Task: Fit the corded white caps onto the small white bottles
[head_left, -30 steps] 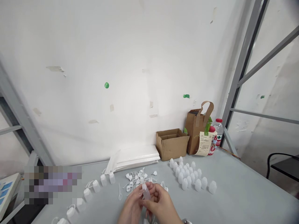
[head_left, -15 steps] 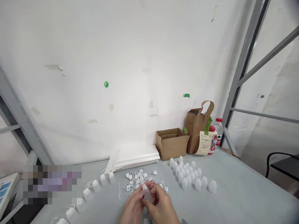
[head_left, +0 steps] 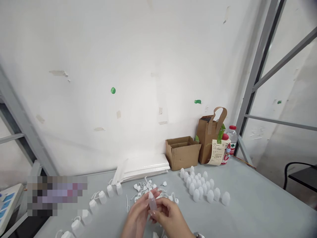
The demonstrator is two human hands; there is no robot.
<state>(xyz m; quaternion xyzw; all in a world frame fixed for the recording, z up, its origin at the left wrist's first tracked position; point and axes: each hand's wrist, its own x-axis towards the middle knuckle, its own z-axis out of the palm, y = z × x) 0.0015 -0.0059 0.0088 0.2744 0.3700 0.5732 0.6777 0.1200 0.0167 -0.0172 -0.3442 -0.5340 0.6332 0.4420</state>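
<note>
Fingers of the left hand and the right hand nearly shut, both closed on one slim translucent plastic dropper bottle, the only thing held, tilted slightly with its pointed tip up, well in front of the open brown cardboard box in the head view. Left fingertips along the bottle's upper part, right fingers around its lower part. Directly toward the hands from the box, a tangled heap of small white plastic caps with thin cord loops, just beneath the fingers. Right of the box's front, a cluster of upright frosted-white cone-shaped plastic bottles on the pale grey table. Left of the box, a stack of white padded envelopes, then a curving row of white corded caps
</note>
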